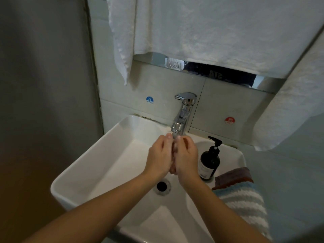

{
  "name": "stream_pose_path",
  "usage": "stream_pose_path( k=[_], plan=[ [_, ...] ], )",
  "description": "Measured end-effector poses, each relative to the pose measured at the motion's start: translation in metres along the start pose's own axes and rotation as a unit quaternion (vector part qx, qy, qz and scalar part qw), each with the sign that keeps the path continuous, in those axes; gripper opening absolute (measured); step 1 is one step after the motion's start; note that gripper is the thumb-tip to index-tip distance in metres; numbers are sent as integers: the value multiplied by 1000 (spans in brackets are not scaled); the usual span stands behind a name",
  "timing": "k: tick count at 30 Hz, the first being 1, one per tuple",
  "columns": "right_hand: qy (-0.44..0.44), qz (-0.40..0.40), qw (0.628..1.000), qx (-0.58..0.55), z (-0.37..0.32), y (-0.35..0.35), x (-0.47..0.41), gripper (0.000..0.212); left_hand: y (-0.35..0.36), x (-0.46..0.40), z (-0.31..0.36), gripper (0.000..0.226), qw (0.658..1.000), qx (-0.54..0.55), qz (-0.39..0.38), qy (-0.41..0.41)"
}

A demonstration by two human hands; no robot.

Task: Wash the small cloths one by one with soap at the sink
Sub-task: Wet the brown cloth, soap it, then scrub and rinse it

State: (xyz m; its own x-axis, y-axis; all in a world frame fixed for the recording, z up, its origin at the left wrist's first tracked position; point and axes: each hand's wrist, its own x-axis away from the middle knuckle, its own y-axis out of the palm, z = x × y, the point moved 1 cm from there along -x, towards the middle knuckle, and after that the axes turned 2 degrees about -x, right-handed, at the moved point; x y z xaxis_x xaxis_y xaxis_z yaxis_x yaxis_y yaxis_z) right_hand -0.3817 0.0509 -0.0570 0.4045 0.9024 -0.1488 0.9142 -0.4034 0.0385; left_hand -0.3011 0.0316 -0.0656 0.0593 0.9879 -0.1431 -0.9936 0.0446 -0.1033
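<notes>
My left hand (160, 155) and my right hand (186, 157) are pressed palm to palm right under the spout of the chrome faucet (184, 111), over the white sink (78, 170). I see no cloth between them. A dark pump bottle of soap (209, 161) stands on the sink's right rim, just right of my right hand. In front of the bottle, a brown-purple small cloth (234, 177) lies on the rim. A blue-and-white striped cloth (245, 205) lies beside it, nearer to me.
The drain (162, 185) sits open below my hands. White towels (210, 32) hang over the mirror behind the faucet, and another (289, 111) hangs at the right. A grey wall closes the left side. Cold and hot stickers flank the faucet.
</notes>
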Motion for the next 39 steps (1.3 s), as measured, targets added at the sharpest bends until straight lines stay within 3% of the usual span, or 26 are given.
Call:
stream_pose_path(
  k=[2,3,6,8,10,12,13,15,17,20,22,23,25,27,28,31,33,37,39],
  plan=[
    [6,79,996,31,9,-1,-9,22,5,7,1,33,999,-34,-33,24],
    [27,71,995,71,15,1,-8,24,4,5,2,31,998,-48,-18,40],
    [57,-63,987,133,26,7,8,31,-10,-12,-3,34,994,-58,76,50],
    [9,-85,992,90,13,5,10,32,-14,-11,-6,33,996,-61,45,44],
    [-39,-6,996,75,0,-1,1,29,-5,4,-6,28,997,-39,-42,48],
    [-19,69,994,81,0,-4,-12,25,1,13,-3,23,994,-29,-76,68],
    [21,52,994,91,4,-1,-13,27,0,10,-1,22,995,-35,-58,75],
    [87,-72,984,141,15,6,-6,38,-8,-3,1,22,994,-76,20,74],
    [93,-142,979,115,14,8,-1,41,-16,-9,0,24,990,-103,69,67],
    [11,-62,997,42,-4,1,-7,33,-11,2,-2,29,997,-61,-2,43],
    [-26,7,997,78,1,0,-14,31,-2,11,-3,29,995,-50,-65,48],
    [-18,10,992,123,5,2,-13,33,-2,10,-3,27,995,-46,-62,61],
    [7,-60,977,206,16,6,-6,37,-8,-2,-2,29,995,-61,10,77],
    [2,-111,977,183,15,7,3,34,-18,-15,-5,33,990,-107,51,73],
    [-21,-107,980,166,10,6,5,33,-20,-16,-6,34,990,-120,28,69],
    [-64,16,984,164,-6,3,-6,23,-8,-1,-8,33,993,-53,-80,62],
    [-34,59,980,186,-4,-1,-12,17,-3,5,-5,32,994,-10,-97,58],
    [-9,-72,957,281,14,3,5,18,-17,-13,-10,20,994,-98,32,47],
    [-39,-88,965,244,12,4,8,18,-19,-10,-13,15,996,-80,19,36]
  ],
)
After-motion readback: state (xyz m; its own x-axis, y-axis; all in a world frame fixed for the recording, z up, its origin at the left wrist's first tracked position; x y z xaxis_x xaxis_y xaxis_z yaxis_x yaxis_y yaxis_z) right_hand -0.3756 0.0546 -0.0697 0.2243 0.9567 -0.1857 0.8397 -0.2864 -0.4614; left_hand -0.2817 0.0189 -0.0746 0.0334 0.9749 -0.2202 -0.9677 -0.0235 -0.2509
